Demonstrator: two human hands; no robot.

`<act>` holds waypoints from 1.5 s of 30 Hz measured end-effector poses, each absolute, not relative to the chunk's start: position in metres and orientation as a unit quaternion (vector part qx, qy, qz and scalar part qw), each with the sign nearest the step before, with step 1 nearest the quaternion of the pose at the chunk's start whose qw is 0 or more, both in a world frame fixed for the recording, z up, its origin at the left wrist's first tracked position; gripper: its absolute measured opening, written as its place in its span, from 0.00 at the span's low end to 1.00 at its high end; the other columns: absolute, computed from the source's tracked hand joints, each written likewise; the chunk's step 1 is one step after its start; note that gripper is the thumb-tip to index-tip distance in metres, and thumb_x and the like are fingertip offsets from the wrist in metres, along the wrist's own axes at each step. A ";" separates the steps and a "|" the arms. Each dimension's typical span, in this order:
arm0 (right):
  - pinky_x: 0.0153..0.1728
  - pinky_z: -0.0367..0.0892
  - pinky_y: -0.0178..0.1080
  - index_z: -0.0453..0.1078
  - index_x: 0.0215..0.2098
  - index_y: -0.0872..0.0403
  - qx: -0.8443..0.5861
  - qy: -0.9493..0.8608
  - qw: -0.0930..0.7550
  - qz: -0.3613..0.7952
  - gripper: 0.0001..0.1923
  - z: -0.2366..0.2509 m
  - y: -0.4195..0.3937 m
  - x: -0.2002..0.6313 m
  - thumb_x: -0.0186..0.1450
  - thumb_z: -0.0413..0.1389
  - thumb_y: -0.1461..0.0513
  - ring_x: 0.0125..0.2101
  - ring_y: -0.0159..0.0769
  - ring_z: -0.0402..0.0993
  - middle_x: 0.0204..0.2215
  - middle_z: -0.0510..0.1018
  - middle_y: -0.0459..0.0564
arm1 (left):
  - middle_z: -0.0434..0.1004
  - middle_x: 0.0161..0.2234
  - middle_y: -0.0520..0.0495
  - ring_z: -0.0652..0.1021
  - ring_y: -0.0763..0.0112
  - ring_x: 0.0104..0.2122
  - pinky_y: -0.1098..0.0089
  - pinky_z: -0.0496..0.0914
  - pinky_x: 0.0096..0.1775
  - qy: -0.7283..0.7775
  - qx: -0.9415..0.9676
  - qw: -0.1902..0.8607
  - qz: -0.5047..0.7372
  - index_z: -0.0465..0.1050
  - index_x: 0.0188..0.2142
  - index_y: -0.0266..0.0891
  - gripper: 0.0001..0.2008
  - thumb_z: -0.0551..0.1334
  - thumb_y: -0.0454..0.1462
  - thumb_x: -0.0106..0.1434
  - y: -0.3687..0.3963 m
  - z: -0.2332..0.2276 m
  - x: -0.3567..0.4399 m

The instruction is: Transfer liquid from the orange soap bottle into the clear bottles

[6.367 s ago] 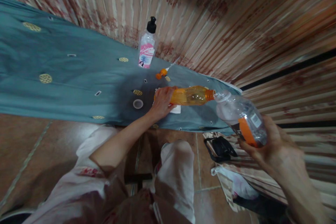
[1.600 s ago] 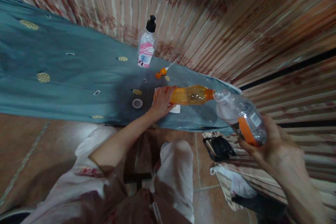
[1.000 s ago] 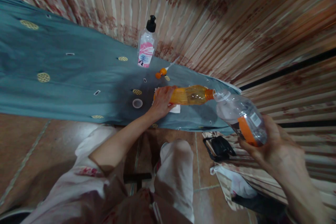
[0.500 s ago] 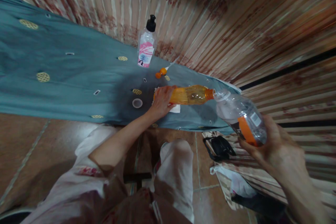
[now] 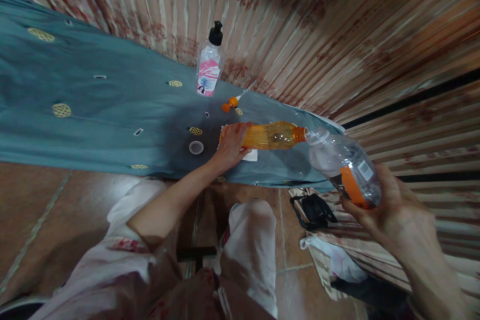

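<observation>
My left hand [image 5: 233, 144] is wrapped round the lower end of an orange see-through bottle [image 5: 275, 135], its neck pointing right. Against that neck sits the mouth of a larger clear plastic bottle [image 5: 339, 162] with an orange and black label. My right hand [image 5: 393, 210] grips the clear bottle by its base and holds it tilted, mouth toward the orange one. Behind my left hand, an orange pump top [image 5: 230, 104] with a thin clear tube lies on the cloth. Left of the hand is a small round whitish cap [image 5: 196, 147]. Partly under the hand, something white [image 5: 250, 155] shows.
A clear bottle with a black pump and pink label [image 5: 209, 67] stands at the back of the teal cloth [image 5: 93, 95]. Pleated curtains [image 5: 157, 5] hang behind and to the right. A black bag [image 5: 315, 211] lies below on the right, near the tiled floor [image 5: 33, 205].
</observation>
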State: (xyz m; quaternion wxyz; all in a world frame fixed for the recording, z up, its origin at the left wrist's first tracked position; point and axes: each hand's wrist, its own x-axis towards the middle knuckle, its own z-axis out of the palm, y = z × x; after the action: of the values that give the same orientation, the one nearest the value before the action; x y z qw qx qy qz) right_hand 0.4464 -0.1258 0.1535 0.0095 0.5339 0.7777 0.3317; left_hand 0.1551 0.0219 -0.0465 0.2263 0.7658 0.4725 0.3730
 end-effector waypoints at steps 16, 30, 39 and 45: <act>0.26 0.68 0.42 0.67 0.63 0.67 0.512 0.782 -0.002 0.355 0.38 0.153 -0.121 0.447 0.72 0.48 0.43 0.30 0.48 0.79 0.36 0.82 0.62 | 0.70 0.61 0.34 0.69 0.47 0.61 0.47 0.61 0.64 0.476 0.769 0.224 0.362 0.61 0.66 0.38 0.35 0.70 0.42 0.64 0.021 -0.045 0.155; 0.27 0.71 0.42 0.66 0.64 0.67 0.504 0.786 0.004 0.357 0.38 0.155 -0.123 0.444 0.72 0.48 0.44 0.31 0.49 0.80 0.36 0.83 0.63 | 0.70 0.61 0.34 0.69 0.47 0.60 0.47 0.60 0.64 0.478 0.768 0.226 0.363 0.61 0.67 0.39 0.35 0.69 0.43 0.65 0.021 -0.044 0.155; 0.26 0.70 0.43 0.68 0.62 0.69 0.505 0.786 0.009 0.357 0.41 0.156 -0.122 0.444 0.73 0.44 0.41 0.30 0.51 0.80 0.35 0.83 0.65 | 0.69 0.61 0.34 0.68 0.47 0.61 0.47 0.60 0.64 0.474 0.768 0.233 0.363 0.61 0.67 0.39 0.35 0.68 0.43 0.65 0.021 -0.044 0.154; 0.27 0.71 0.42 0.68 0.61 0.70 0.497 0.786 0.004 0.368 0.39 0.155 -0.122 0.444 0.73 0.45 0.42 0.31 0.49 0.81 0.36 0.83 0.65 | 0.70 0.60 0.34 0.68 0.47 0.61 0.47 0.60 0.64 0.472 0.769 0.231 0.365 0.61 0.67 0.38 0.35 0.68 0.45 0.65 0.021 -0.044 0.154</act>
State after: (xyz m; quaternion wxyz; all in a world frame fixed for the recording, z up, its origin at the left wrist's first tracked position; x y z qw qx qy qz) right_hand 0.4437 -0.1216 0.1551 0.0043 0.4966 0.7861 0.3681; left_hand 0.1542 0.0215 -0.0442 0.2311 0.7688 0.4719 0.3646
